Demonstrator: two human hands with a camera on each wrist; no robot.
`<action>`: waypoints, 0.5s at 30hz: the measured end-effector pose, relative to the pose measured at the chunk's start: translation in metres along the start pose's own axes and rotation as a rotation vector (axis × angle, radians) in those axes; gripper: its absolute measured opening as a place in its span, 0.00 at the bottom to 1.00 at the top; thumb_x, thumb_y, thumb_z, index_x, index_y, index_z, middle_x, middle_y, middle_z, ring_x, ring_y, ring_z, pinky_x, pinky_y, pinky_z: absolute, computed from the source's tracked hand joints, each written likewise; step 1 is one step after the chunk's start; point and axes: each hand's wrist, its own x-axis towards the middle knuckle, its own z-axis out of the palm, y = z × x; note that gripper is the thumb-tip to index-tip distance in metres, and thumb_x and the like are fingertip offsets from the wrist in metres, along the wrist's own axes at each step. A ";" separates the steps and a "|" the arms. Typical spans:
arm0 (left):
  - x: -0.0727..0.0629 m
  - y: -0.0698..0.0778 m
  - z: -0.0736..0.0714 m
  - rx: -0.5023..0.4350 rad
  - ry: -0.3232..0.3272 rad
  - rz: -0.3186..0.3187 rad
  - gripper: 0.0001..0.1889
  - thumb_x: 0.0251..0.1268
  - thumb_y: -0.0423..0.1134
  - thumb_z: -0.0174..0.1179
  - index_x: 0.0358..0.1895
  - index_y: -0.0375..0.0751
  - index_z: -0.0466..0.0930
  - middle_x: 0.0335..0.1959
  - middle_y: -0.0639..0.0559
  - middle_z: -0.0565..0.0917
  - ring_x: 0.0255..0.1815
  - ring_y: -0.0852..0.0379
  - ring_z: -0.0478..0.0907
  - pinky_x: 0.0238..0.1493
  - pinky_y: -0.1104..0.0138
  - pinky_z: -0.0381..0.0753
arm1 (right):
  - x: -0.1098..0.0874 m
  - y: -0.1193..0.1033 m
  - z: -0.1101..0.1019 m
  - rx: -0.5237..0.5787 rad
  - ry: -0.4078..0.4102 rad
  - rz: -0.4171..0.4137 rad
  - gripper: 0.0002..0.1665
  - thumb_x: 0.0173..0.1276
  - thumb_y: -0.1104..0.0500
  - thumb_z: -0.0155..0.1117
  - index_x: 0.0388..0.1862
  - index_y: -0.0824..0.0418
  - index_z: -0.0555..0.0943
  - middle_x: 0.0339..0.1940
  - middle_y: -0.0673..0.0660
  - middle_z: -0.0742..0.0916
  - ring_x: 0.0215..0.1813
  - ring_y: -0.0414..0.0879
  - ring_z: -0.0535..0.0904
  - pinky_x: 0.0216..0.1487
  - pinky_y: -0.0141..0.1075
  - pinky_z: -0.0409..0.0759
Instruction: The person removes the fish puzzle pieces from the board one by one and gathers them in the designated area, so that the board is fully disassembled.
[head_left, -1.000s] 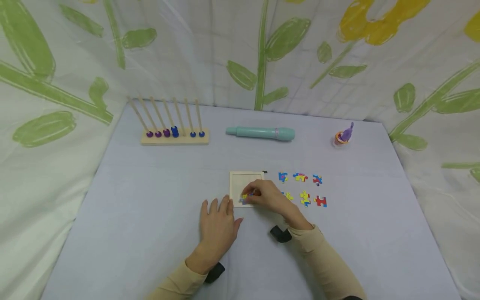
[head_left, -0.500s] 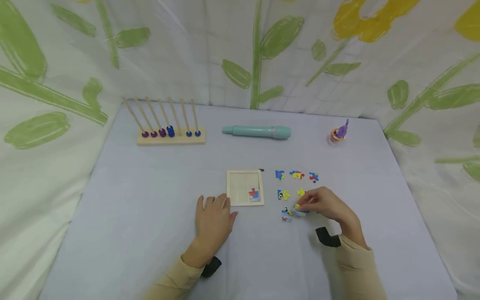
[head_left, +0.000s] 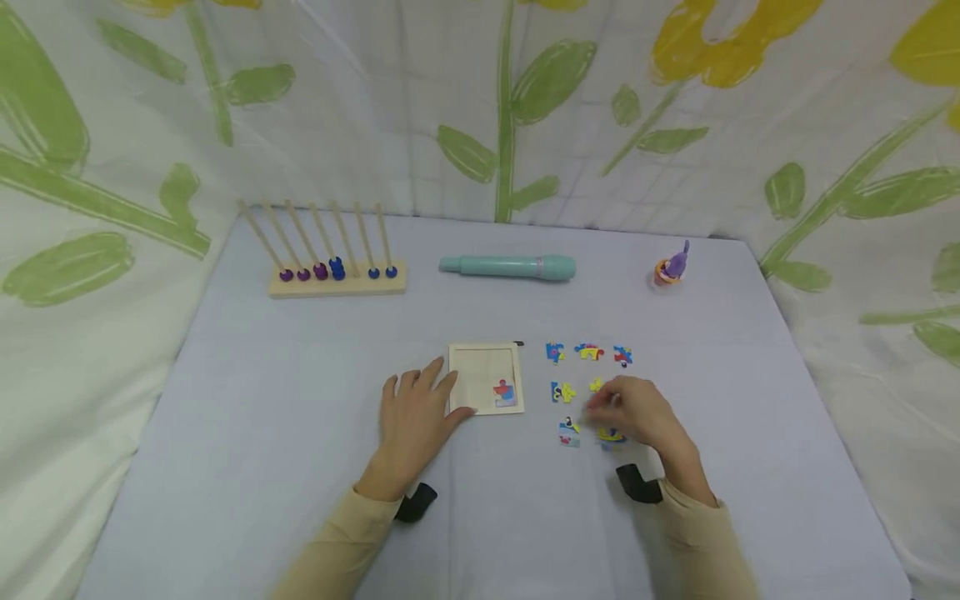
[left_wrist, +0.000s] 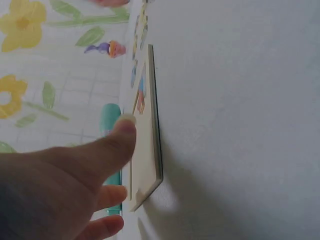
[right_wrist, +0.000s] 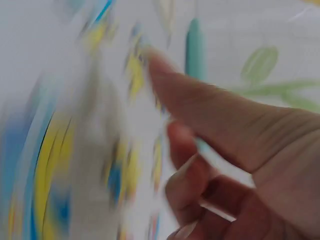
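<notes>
A square wooden puzzle frame [head_left: 485, 347] lies mid-table with a red-and-blue puzzle piece [head_left: 504, 393] in its lower right corner. My left hand [head_left: 414, 425] is spread at the frame's left side, index finger and thumb right at its edge. In the left wrist view the thumb [left_wrist: 117, 145] overlaps the frame. My right hand [head_left: 633, 412] hovers over the loose pieces right of the frame, fingers loosely bent and nothing between them. Below it lies a yellow-and-blue piece [head_left: 611, 435]; a blue piece with a pink figure [head_left: 569, 433] is just left of its fingertips. The right wrist view is blurred.
Several more puzzle pieces [head_left: 589, 352] lie in rows right of the frame. Behind stand a wooden peg counter with beads [head_left: 337, 286], a teal marker-shaped tube [head_left: 506, 267] and a small purple-and-orange figure [head_left: 670, 271]. A floral cloth [head_left: 360, 117] hangs behind the table.
My right hand went from the frame to the lower row with a yellow-and-blue piece, let it go there, and shifted slightly left. My left hand has spread, its thumb now at the frame's lower edge.
</notes>
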 end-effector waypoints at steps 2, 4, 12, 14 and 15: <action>0.004 0.000 0.001 -0.024 -0.039 -0.003 0.35 0.52 0.67 0.72 0.60 0.48 0.86 0.66 0.47 0.84 0.58 0.39 0.84 0.58 0.44 0.80 | 0.014 -0.020 0.007 0.037 0.013 -0.085 0.11 0.62 0.55 0.78 0.41 0.59 0.90 0.35 0.54 0.90 0.35 0.42 0.80 0.34 0.31 0.75; 0.007 0.001 0.002 -0.046 -0.093 -0.016 0.37 0.54 0.68 0.70 0.63 0.48 0.84 0.68 0.48 0.83 0.64 0.37 0.81 0.60 0.42 0.79 | 0.028 -0.039 0.016 0.052 0.011 -0.153 0.14 0.63 0.54 0.78 0.45 0.59 0.91 0.37 0.54 0.91 0.35 0.41 0.81 0.33 0.29 0.75; 0.012 0.010 0.007 -0.062 -0.202 -0.038 0.39 0.56 0.69 0.66 0.68 0.52 0.80 0.73 0.54 0.79 0.74 0.37 0.74 0.63 0.40 0.78 | 0.053 -0.073 0.036 -0.087 -0.048 -0.124 0.18 0.55 0.52 0.84 0.44 0.53 0.92 0.40 0.51 0.90 0.36 0.41 0.79 0.35 0.31 0.76; 0.012 0.011 0.007 -0.054 -0.186 -0.033 0.39 0.55 0.69 0.67 0.68 0.51 0.81 0.72 0.54 0.80 0.73 0.37 0.74 0.63 0.41 0.79 | 0.054 -0.073 0.036 -0.074 -0.050 -0.128 0.16 0.55 0.53 0.84 0.42 0.54 0.92 0.40 0.52 0.89 0.36 0.41 0.79 0.36 0.32 0.76; 0.012 0.011 0.006 -0.055 -0.181 -0.032 0.39 0.55 0.69 0.67 0.67 0.51 0.81 0.72 0.54 0.80 0.73 0.37 0.74 0.63 0.41 0.80 | 0.054 -0.073 0.037 -0.056 -0.050 -0.131 0.15 0.55 0.54 0.83 0.42 0.55 0.92 0.39 0.52 0.90 0.36 0.41 0.79 0.36 0.32 0.76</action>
